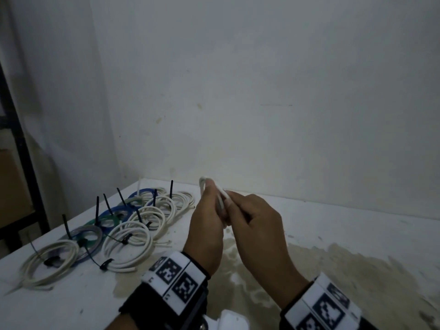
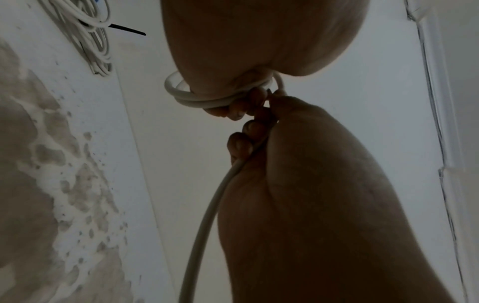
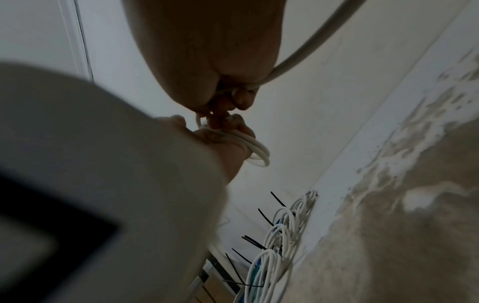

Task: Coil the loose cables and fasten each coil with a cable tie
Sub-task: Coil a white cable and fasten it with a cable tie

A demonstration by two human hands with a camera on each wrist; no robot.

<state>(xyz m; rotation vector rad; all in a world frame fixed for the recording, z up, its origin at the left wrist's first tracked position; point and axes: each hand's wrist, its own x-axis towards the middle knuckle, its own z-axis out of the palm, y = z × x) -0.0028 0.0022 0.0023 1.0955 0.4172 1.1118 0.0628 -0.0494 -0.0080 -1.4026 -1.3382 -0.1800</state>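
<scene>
From the head view, the left hand (image 1: 206,220) grips a small coil (image 1: 204,184) of white cable above the table (image 1: 357,234), while the right hand (image 1: 258,217) pinches the free strand, likely to lay on another turn; finished tied coils (image 1: 133,225) lie well apart at the left, out of the way. The left wrist view shows the turns wrapped round curled fingers (image 2: 233,112), a grip that probably keeps the loops from springing open. The right wrist view shows the tail (image 3: 311,41) running past the right palm, seemingly to feed it with some tension.

A white-painted counter (image 1: 333,234), stained brownish, carries a cluster of tied white, blue, green and grey cable coils (image 1: 133,236), black tie tails upright, beside the stain.
</scene>
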